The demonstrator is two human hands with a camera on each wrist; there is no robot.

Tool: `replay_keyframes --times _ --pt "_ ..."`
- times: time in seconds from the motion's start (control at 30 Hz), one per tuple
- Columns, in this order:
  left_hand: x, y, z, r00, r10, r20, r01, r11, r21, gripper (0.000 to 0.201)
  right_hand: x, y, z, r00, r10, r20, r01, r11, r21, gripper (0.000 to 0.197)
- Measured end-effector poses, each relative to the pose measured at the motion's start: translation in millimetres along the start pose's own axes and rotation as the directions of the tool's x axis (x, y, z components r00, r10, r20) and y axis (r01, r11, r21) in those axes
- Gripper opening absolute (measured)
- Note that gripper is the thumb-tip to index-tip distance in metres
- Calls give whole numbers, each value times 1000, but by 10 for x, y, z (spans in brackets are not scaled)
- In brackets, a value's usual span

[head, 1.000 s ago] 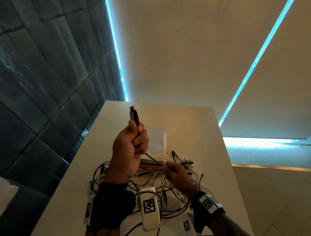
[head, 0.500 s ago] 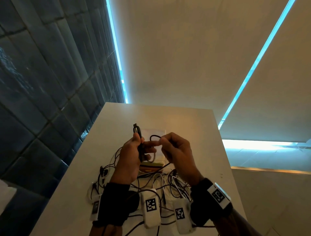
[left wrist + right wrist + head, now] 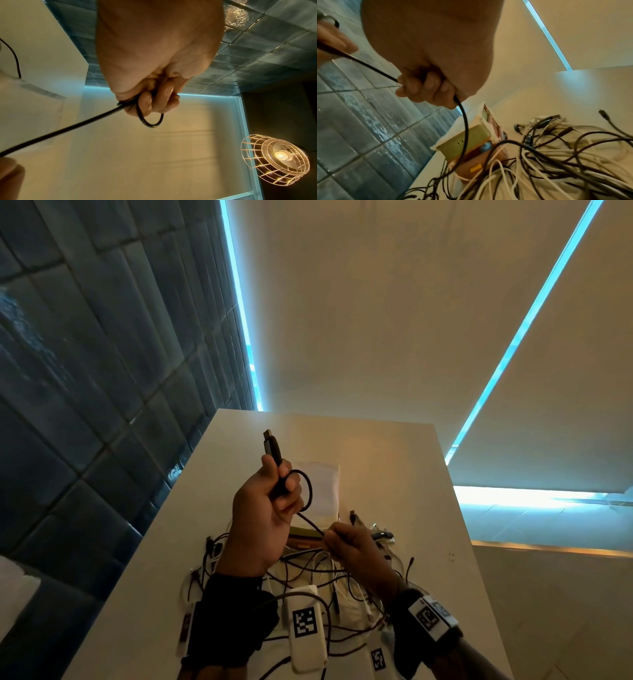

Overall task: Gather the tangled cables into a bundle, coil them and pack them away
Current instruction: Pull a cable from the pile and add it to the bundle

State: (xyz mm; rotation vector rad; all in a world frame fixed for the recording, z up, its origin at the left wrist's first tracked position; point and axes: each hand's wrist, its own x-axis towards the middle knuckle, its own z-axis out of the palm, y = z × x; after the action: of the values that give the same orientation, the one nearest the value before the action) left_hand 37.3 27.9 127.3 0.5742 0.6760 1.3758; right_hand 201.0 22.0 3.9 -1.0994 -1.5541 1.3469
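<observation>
Your left hand (image 3: 263, 518) grips the black cable (image 3: 310, 520) near its plug, one loop formed; your right hand (image 3: 356, 549) at 4 o'clock pinches it, seemingly taut, above the tangled cables (image 3: 318, 573).

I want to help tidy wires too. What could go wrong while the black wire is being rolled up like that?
The black cable runs from the left hand through the right hand down into the tangled pile. Pulling hard might tighten a knot there. The moving wire could also drag neighbours or nudge the small box beside the pile. The one small loop held so far might slip from the fingers.
</observation>
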Motion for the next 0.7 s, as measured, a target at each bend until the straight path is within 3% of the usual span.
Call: replay_keyframes --times 0.23,0.4,0.53,0.6,0.7 --pt "-14 103 -11 998 60 -8 -61 996 -64 33 -83 450 27 995 94 -43 -97 990 -98 32" --pt "8 69 -93 997 14 -75 -15 1000 -12 32 -165 621 31 976 176 -128 -196 966 -166 37" --pt "62 5 -197 973 -16 -232 48 990 135 33 35 219 -58 927 135 -350 -158 987 -39 24" --pt "61 -39 -192 959 -34 -280 87 980 180 35 116 -171 -97 923 90 -373 -68 995 73 19" --pt "36 -104 -121 944 -51 -327 133 964 232 36 148 -670 -81 944 -47 -326 84 992 99 16"
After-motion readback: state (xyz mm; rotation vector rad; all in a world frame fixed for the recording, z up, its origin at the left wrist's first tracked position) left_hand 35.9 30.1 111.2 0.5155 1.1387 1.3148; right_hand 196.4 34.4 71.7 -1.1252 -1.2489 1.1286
